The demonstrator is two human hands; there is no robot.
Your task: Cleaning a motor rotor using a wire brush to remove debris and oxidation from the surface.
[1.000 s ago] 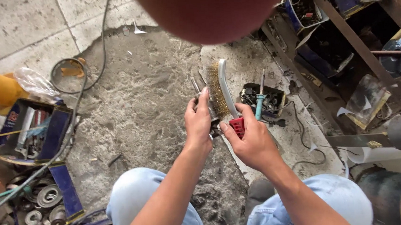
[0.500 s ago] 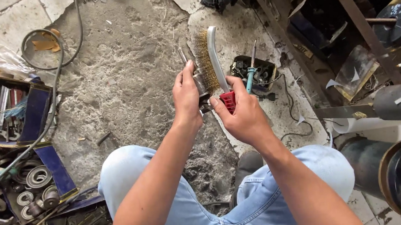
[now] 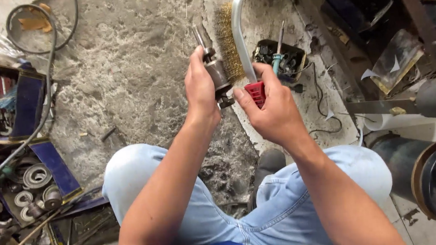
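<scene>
In the head view, the left hand (image 3: 200, 90) is gripping a grey metal shaft part (image 3: 215, 72), its fingers curling closed around the thicker cylindrical body. The part is running along a steep diagonal: its thin tip is pointing up and slightly left, away from the person, while its stubby lower end is pointing down toward the knees. The right hand (image 3: 273, 108) is closing tightly on the red grip of a wire brush (image 3: 237, 39), thumb lying along the grip. The brush's long axis is standing nearly upright in the picture, the pale handle curving away from the person, and its brass bristles are facing left, touching the side of the metal part. Both things are hovering above the rough concrete floor (image 3: 123, 78), in front of the person's jeans-clad knees (image 3: 144, 168). Just beyond the brush, a small tray of bits (image 3: 287, 59) is sitting with a screwdriver (image 3: 277, 52) standing in it. At far left, open boxes of bearings (image 3: 35, 184) are lying near a black cable (image 3: 45, 63).
</scene>
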